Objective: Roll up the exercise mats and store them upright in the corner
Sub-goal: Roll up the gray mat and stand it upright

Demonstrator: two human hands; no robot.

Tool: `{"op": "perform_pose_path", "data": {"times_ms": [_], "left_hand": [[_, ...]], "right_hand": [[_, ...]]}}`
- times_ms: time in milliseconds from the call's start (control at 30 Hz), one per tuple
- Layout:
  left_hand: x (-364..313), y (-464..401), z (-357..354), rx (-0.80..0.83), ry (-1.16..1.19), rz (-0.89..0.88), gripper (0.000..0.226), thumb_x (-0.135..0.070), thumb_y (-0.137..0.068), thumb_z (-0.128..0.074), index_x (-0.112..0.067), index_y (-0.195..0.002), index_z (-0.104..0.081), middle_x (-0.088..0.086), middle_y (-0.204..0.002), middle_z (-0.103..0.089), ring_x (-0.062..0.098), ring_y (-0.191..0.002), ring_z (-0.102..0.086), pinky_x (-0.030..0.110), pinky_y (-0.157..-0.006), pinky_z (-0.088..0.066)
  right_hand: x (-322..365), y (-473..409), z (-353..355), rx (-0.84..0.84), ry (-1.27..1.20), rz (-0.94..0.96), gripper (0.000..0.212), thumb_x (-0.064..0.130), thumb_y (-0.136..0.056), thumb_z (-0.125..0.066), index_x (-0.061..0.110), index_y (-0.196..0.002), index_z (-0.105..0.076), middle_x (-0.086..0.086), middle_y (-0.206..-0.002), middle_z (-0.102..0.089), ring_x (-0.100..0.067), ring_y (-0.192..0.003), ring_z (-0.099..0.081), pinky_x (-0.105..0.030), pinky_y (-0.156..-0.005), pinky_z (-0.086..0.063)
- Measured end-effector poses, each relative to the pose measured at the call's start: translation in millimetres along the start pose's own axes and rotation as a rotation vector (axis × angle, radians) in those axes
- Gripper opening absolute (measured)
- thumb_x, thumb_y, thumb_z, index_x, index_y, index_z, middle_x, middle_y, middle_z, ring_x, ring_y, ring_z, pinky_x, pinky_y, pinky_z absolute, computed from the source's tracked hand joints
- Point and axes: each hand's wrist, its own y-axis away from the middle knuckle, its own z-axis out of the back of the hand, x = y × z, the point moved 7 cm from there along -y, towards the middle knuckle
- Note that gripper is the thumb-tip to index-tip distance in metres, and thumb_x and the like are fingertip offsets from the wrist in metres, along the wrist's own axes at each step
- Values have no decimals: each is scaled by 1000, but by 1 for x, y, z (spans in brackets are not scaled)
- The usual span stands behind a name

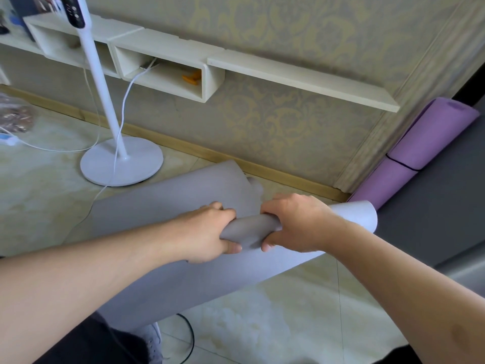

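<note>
**Both hands clamped on the grey mat's roll**

The left hand and the right hand sit side by side on the rolled part of a grey mat, each with fingers curled over the top of the roll and a thumb tucked beneath — a full grip on both sides, with a short stretch of roll bare between them. The mat is only partly rolled: loose sheet spreads away beyond the left hand toward the wall and also hangs below both wrists, above the tiled floor.

Past the right hand, a purple mat is already rolled, bound with a dark strap, and leans in the corner where the patterned wall meets a dark grey panel.

Beyond the left hand stands a white pedestal fan with its round base on the floor and a white cable trailing from it. White wall shelves run above — one open box holds something orange.
</note>
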Motion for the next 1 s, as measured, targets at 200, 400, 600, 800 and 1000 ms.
{"op": "perform_pose_path", "data": {"times_ms": [200, 400, 600, 800, 1000], "left_hand": [[-8, 1, 1, -29, -98, 0, 38, -59, -101, -57, -24, -114, -48, -4, -115, -53, 23, -105, -59, 37, -75, -41], [-11, 6, -4, -98, -215, 16, 56, -62, -93, -70, -20, -101, -34, -1, -93, -52, 31, -97, -66, 38, -68, -41], [-6, -2, 5, -88, -222, -18, 50, -58, -98, -65, -20, -97, -33, -3, -83, -48, 28, -80, -54, 38, -65, -40], [-17, 7, 4, -143, -353, -47, 59, -66, -93, -66, -20, -104, -32, 0, -92, -59, 30, -83, -65, 37, -64, -40], [-8, 3, 4, -17, -247, 57, 52, -64, -95, -66, -19, -100, -40, 1, -86, -49, 25, -67, -52, 35, -56, -40]], "right_hand": [[-1, -3, -5, 33, -61, -27, 35, 56, -92, -73, 26, -103, -58, 6, -89, -62, -22, -86, -59, -32, -63, -40], [4, -2, -5, 38, -121, -15, 35, 58, -92, -72, 27, -99, -57, 7, -86, -62, -21, -86, -60, -30, -63, -41], [10, 0, -7, 87, 99, -49, 67, 62, -74, -86, 26, -112, -46, 5, -101, -60, -25, -92, -61, -37, -71, -46], [9, 0, -23, 200, -66, -98, 44, 51, -91, -78, 23, -106, -46, 6, -91, -56, -22, -84, -58, -32, -58, -38], [14, 0, -14, 93, 64, -26, 57, 58, -81, -82, 29, -114, -45, 6, -103, -61, -25, -92, -62, -40, -73, -50]]}}
